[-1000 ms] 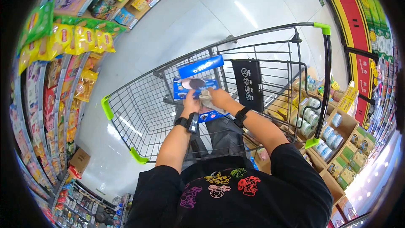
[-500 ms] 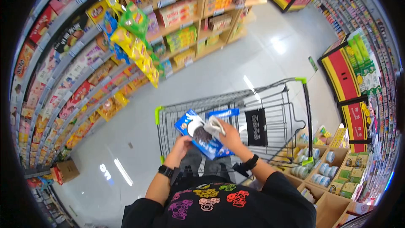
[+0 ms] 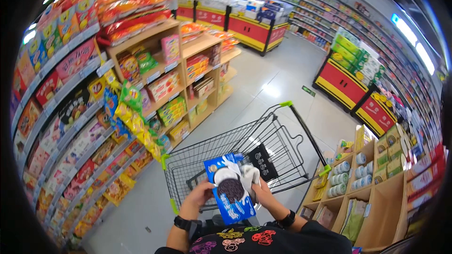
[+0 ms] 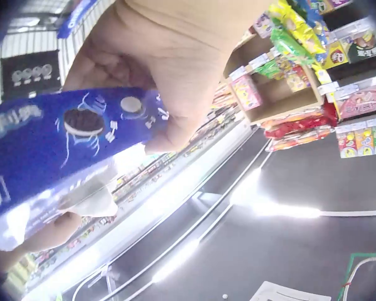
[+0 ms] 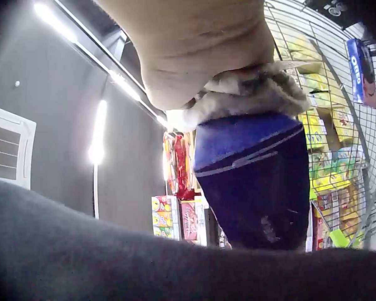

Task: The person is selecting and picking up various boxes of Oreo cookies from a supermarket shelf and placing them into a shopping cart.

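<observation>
Turning the blue cookie box [image 3: 230, 193] from its slant to nearer upright, we brought its front handier, we judged, for the pale cloth [image 3: 250, 175]. Our left hand [image 3: 201, 194] pinched its left edge; our right hand [image 3: 263, 194] gripped the cloth at its right, over the cart [image 3: 308, 136].

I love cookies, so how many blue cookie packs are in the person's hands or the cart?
2: a big blue box in the left hand, and an Oreo pack in the cart. More could be hidden behind the box.
</observation>
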`<state>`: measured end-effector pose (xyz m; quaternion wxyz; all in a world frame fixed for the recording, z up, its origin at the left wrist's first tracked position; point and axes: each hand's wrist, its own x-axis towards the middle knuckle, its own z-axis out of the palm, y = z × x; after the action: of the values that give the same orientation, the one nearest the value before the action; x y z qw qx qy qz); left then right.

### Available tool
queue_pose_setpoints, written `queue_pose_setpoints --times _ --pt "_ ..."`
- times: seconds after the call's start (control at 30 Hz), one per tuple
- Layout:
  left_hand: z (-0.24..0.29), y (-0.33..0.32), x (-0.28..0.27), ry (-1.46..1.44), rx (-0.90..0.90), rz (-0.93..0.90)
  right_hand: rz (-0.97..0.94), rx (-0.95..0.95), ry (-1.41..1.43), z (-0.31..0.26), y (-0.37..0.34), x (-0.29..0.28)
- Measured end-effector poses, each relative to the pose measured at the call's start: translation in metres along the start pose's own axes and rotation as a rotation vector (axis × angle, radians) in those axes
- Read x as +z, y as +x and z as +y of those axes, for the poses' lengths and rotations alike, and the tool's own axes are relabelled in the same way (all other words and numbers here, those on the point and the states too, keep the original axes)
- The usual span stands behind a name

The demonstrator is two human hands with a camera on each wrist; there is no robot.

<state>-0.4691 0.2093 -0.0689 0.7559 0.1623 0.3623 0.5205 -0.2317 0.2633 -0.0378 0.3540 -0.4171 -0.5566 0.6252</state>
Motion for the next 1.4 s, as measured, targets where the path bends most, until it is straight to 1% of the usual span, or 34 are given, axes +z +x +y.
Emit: queue_pose_setpoints --times 0.07,0.1,0.13,0.2,0.23,0.3,0.33,0.37,0.4,0.43,0.47,0.53,0.6,0.63,0.67,0.73,0.77,0.8,0.83,0.87,0.9,0.93,1.03,1.13,1.17,1.27,1.3,1.4 --pt "0.001 -0.007 0.049 -0.036 -0.051 0.048 0.042 -0.01 0.042 -0.001 -0.025 -0.005" --pt "-0.01 0.002 0.051 -0.012 -0.13 0.056 0.042 -0.054 -0.04 0.003 -0.039 -0.011" --pt "-0.011 0.007 0.06 0.042 -0.173 0.018 0.069 -0.139 -0.155 0.003 -0.051 -0.015" --pt "-0.019 0.016 0.082 0.14 -0.271 -0.057 0.232 -0.261 -0.309 -0.019 -0.08 -0.016" --pt "-0.022 0.02 0.095 0.163 -0.296 -0.142 0.342 -0.314 -0.389 -0.02 -0.093 -0.023" --pt "-0.038 0.028 0.123 0.227 -0.425 -0.257 0.563 -0.41 -0.562 -0.02 -0.12 -0.04" --pt "-0.05 0.029 0.137 0.261 -0.496 -0.314 0.675 -0.399 -0.522 -0.021 -0.136 -0.047" --pt "-0.061 0.024 0.161 0.285 -0.488 -0.399 0.789 -0.391 -0.483 -0.025 -0.15 -0.056" --pt "-0.081 0.023 0.177 0.286 -0.534 -0.448 0.905 -0.386 -0.444 -0.026 -0.169 -0.067" --pt "-0.102 0.022 0.192 0.287 -0.584 -0.496 0.996 -0.311 -0.404 -0.021 -0.188 -0.079" --pt "-0.122 0.021 0.208 0.291 -0.628 -0.547 1.059 -0.316 -0.451 -0.024 -0.21 -0.089" --pt "-0.166 0.01 0.234 0.276 -0.717 -0.567 1.183 -0.323 -0.533 -0.03 -0.254 -0.105" --pt "-0.21 -0.006 0.25 0.25 -0.807 -0.555 1.236 -0.247 -0.575 -0.023 -0.303 -0.112" --pt "-0.227 -0.018 0.259 0.222 -0.862 -0.601 1.257 -0.213 -0.61 -0.027 -0.33 -0.112" --pt "-0.244 -0.028 0.268 0.228 -0.913 -0.602 1.279 -0.171 -0.64 -0.029 -0.356 -0.109" --pt "-0.276 -0.048 0.278 0.261 -1.02 -0.589 1.296 -0.091 -0.598 -0.015 -0.404 -0.098" --pt "-0.292 -0.052 0.281 0.297 -1.051 -0.621 1.304 -0.076 -0.577 -0.013 -0.423 -0.09" --pt "-0.307 -0.055 0.282 0.35 -1.046 -0.684 1.306 -0.069 -0.56 -0.01 -0.439 -0.081" --pt "-0.31 -0.067 0.291 0.366 -1.078 -0.736 1.308 -0.004 -0.496 0.005 -0.451 -0.07" --pt "-0.312 -0.076 0.302 0.372 -1.101 -0.789 1.382 -0.046 -0.423 -0.001 -0.46 -0.054" --pt "-0.321 -0.073 0.3 0.397 -1.105 -0.937 1.384 -0.017 -0.428 0.009 -0.472 -0.047" --pt "-0.327 -0.078 0.302 0.377 -1.188 -1.002 1.374 0.011 -0.437 0.021 -0.485 -0.043" --pt "-0.335 -0.089 0.306 0.304 -1.393 -1.166 1.377 -0.086 -0.103 0.035 -0.509 -0.038" --pt "-0.338 -0.1 0.303 0.392 -1.25 -1.224 1.435 -0.11 -0.049 0.036 -0.516 -0.04" --pt "-0.341 -0.098 0.297 0.312 -1.277 -1.179 1.438 -0.144 -0.031 0.036 -0.514 -0.042" --pt "-0.338 -0.101 0.299 -0.059 -1.578 -0.831 1.52 -0.26 0.111 0.03 -0.505 -0.048" --pt "-0.344 -0.101 0.291 -0.043 -1.465 -1.006 1.529 -0.295 0.213 0.027 -0.501 -0.049" --pt "-0.339 -0.107 0.278 0.469 -1.106 -0.826 1.527 -0.394 0.532 0.016 -0.478 -0.064"
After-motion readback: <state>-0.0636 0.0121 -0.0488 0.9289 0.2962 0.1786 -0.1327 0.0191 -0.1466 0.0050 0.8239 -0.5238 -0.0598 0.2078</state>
